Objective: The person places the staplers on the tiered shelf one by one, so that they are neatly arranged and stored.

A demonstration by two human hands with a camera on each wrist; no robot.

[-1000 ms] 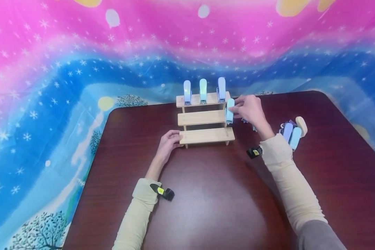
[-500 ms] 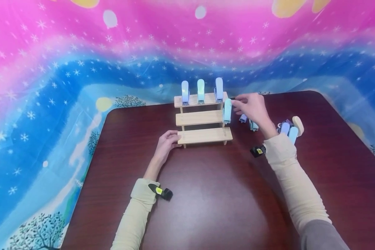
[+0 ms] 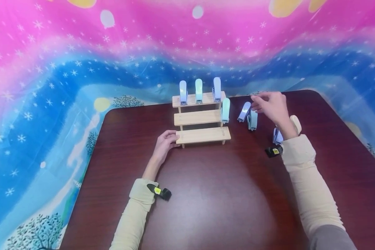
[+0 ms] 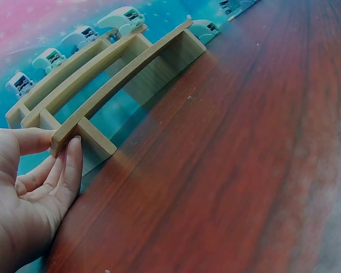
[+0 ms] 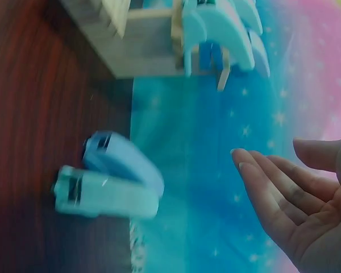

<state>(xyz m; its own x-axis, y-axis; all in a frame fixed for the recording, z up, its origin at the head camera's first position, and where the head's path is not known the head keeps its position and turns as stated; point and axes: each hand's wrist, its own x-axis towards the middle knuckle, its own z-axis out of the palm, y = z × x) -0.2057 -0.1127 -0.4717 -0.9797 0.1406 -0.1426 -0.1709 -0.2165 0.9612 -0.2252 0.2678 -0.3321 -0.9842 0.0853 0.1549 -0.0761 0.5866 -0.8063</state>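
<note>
Right hand off shelved stapler

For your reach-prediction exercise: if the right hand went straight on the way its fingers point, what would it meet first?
Probably the two small pale-blue staplers on the dark table; the right hand points left at them, though depth is unclear.

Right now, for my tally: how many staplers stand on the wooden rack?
4: three on the top step, one at the middle step's right end. Others lie off the rack.
</note>
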